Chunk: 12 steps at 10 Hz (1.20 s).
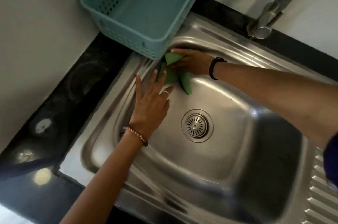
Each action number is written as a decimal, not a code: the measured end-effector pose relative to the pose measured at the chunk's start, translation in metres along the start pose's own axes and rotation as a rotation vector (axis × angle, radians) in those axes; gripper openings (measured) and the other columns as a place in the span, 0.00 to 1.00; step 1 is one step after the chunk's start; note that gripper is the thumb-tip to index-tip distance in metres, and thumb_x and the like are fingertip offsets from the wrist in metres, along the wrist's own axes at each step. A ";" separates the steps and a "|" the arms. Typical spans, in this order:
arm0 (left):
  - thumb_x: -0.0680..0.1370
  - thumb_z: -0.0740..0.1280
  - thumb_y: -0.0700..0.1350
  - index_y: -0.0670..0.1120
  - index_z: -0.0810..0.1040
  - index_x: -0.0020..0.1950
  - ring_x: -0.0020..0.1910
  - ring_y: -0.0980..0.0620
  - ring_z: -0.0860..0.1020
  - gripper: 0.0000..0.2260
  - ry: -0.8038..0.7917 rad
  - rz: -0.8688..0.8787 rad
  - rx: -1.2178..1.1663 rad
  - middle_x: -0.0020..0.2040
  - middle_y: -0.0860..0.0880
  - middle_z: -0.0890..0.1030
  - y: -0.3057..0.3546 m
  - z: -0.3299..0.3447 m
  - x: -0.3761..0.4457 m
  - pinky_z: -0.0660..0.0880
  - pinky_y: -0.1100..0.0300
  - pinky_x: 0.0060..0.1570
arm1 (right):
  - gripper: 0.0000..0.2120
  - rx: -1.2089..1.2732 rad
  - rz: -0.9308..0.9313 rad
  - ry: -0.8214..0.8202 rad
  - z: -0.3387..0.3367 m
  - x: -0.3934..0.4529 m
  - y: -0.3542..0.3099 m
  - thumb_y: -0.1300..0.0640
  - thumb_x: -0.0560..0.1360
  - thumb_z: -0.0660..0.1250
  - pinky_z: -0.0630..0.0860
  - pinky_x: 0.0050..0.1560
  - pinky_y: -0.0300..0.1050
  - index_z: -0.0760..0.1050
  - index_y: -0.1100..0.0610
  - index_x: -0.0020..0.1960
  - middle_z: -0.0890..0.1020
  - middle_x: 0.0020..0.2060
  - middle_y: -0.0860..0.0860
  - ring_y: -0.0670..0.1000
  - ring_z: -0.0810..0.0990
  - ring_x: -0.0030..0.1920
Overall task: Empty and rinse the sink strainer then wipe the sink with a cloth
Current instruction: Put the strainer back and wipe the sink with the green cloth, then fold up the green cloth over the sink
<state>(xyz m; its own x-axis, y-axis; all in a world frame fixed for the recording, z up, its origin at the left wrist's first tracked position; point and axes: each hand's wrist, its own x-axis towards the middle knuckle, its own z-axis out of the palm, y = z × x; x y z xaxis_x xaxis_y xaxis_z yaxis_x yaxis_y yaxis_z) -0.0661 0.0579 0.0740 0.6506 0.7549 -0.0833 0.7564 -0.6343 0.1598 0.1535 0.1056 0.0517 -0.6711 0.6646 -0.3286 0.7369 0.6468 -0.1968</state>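
A green cloth (180, 79) lies crumpled against the far left corner of a stainless steel sink (228, 143). My right hand (190, 62) reaches in from the right and grips the cloth's upper part, close under the basket's corner. My left hand (152, 99) lies flat on the sink's left wall with fingers straight, its fingertips touching the lower edge of the cloth. A ring sits on one left finger; both wrists carry bracelets.
An empty teal plastic basket (128, 28) stands on the black counter (60, 99) at the sink's far left corner, overhanging the rim. A steel tap (270, 17) rises at the back right. The drain (197, 125) sits mid-basin; a ribbed drainboard (321, 196) lies right.
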 end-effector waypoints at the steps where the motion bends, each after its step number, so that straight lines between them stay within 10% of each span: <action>1: 0.79 0.57 0.48 0.54 0.63 0.72 0.77 0.47 0.45 0.20 0.047 -0.007 -0.069 0.78 0.48 0.52 -0.002 -0.002 0.001 0.31 0.44 0.68 | 0.27 -0.433 0.086 -0.308 0.003 0.025 0.030 0.58 0.81 0.49 0.35 0.69 0.57 0.42 0.52 0.76 0.44 0.76 0.43 0.46 0.41 0.76; 3: 0.81 0.53 0.50 0.54 0.59 0.73 0.77 0.51 0.45 0.20 0.037 -0.082 -0.264 0.77 0.50 0.53 0.001 -0.008 0.003 0.30 0.52 0.70 | 0.13 -0.343 -0.209 -0.118 0.006 0.037 -0.027 0.54 0.75 0.61 0.61 0.70 0.43 0.80 0.53 0.56 0.80 0.61 0.48 0.52 0.74 0.65; 5: 0.80 0.57 0.43 0.44 0.70 0.67 0.71 0.50 0.66 0.15 0.269 -0.191 -0.844 0.68 0.45 0.72 0.010 -0.033 -0.017 0.59 0.57 0.72 | 0.21 -0.275 0.015 -0.090 0.003 -0.017 -0.084 0.58 0.79 0.53 0.31 0.71 0.61 0.64 0.48 0.71 0.63 0.74 0.47 0.49 0.54 0.76; 6: 0.81 0.57 0.45 0.47 0.75 0.63 0.58 0.65 0.73 0.13 0.345 -0.330 -1.098 0.58 0.55 0.77 0.029 -0.037 -0.041 0.65 0.76 0.59 | 0.23 0.265 0.355 0.089 -0.004 -0.067 -0.104 0.63 0.77 0.56 0.24 0.66 0.60 0.67 0.48 0.70 0.72 0.69 0.48 0.49 0.63 0.73; 7: 0.81 0.55 0.50 0.48 0.76 0.60 0.58 0.60 0.75 0.15 0.370 -0.601 -1.420 0.57 0.53 0.79 0.050 -0.028 -0.058 0.68 0.66 0.62 | 0.17 1.235 0.590 0.407 -0.026 -0.106 -0.136 0.67 0.77 0.56 0.62 0.72 0.45 0.76 0.55 0.60 0.83 0.53 0.45 0.42 0.80 0.55; 8: 0.81 0.50 0.55 0.44 0.71 0.66 0.66 0.52 0.69 0.22 0.237 -0.912 -1.762 0.67 0.46 0.73 0.068 -0.013 -0.063 0.61 0.56 0.65 | 0.10 1.871 0.643 0.638 -0.034 -0.136 -0.161 0.63 0.75 0.59 0.79 0.44 0.40 0.78 0.56 0.50 0.86 0.39 0.46 0.45 0.85 0.40; 9: 0.79 0.45 0.61 0.44 0.64 0.70 0.51 0.49 0.76 0.29 -0.136 -0.924 -2.091 0.53 0.46 0.80 0.098 -0.013 -0.069 0.66 0.56 0.53 | 0.14 2.273 0.557 0.903 -0.038 -0.160 -0.185 0.56 0.69 0.65 0.81 0.45 0.47 0.81 0.58 0.52 0.86 0.47 0.54 0.53 0.85 0.47; 10: 0.80 0.45 0.58 0.39 0.62 0.72 0.56 0.40 0.79 0.30 -0.463 -0.546 -2.389 0.55 0.38 0.81 0.124 -0.023 -0.078 0.65 0.45 0.62 | 0.18 2.485 0.378 1.140 -0.037 -0.173 -0.207 0.48 0.68 0.65 0.80 0.52 0.51 0.82 0.57 0.53 0.85 0.49 0.55 0.55 0.84 0.49; 12: 0.69 0.45 0.74 0.47 0.81 0.58 0.56 0.44 0.80 0.40 -0.596 -0.357 -2.350 0.57 0.44 0.82 0.127 -0.059 -0.054 0.75 0.45 0.57 | 0.41 2.530 0.360 1.331 -0.026 -0.190 -0.226 0.28 0.62 0.60 0.66 0.67 0.57 0.74 0.55 0.66 0.76 0.64 0.58 0.58 0.74 0.65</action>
<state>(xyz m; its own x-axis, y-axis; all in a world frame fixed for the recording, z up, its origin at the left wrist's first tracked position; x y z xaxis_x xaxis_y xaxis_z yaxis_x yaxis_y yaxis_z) -0.0093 -0.0533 0.1565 0.8275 0.3769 -0.4162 -0.2114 0.8958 0.3909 0.1118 -0.1570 0.1829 0.2507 0.8655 -0.4337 -0.8889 0.0283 -0.4573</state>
